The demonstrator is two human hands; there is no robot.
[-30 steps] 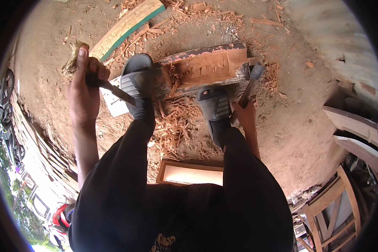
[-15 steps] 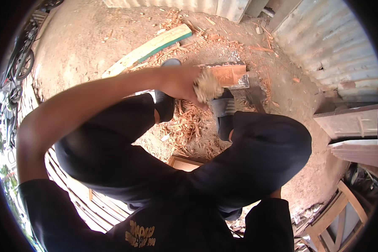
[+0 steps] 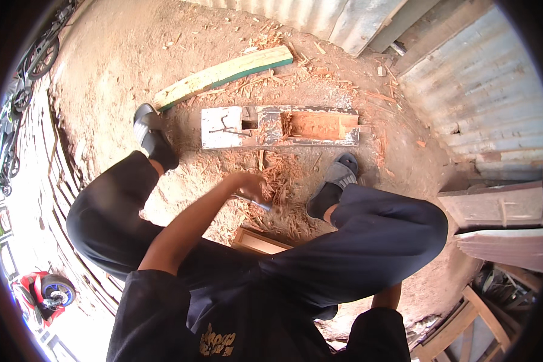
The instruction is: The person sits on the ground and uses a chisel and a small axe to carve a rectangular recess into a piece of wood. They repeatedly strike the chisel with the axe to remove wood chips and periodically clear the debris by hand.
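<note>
My left hand (image 3: 247, 186), slightly blurred and fingers bent downward, is low over the wood shavings (image 3: 279, 181), at a metal tool (image 3: 258, 205); I cannot tell whether it grips it. My right forearm (image 3: 386, 295) disappears behind my right thigh, hiding that hand. The long timber block (image 3: 221, 130) lies crosswise between and beyond my sandalled feet, with a white-painted left part, a small dark hole and a long carved recess of bare orange wood holding some chips.
A pale board with a green edge (image 3: 223, 74) lies farther back. Corrugated metal sheets (image 3: 470, 96) stand behind and right, above leaning panels (image 3: 489, 202) and a wooden frame (image 3: 482, 320). Bicycles (image 3: 42, 54) and a red motorbike (image 3: 42, 292) are at the left.
My feet have moved off the timber block, spreading apart. My left hand swung inward and came down toward the shavings; the fibrous bundle it carried is out of sight.
</note>
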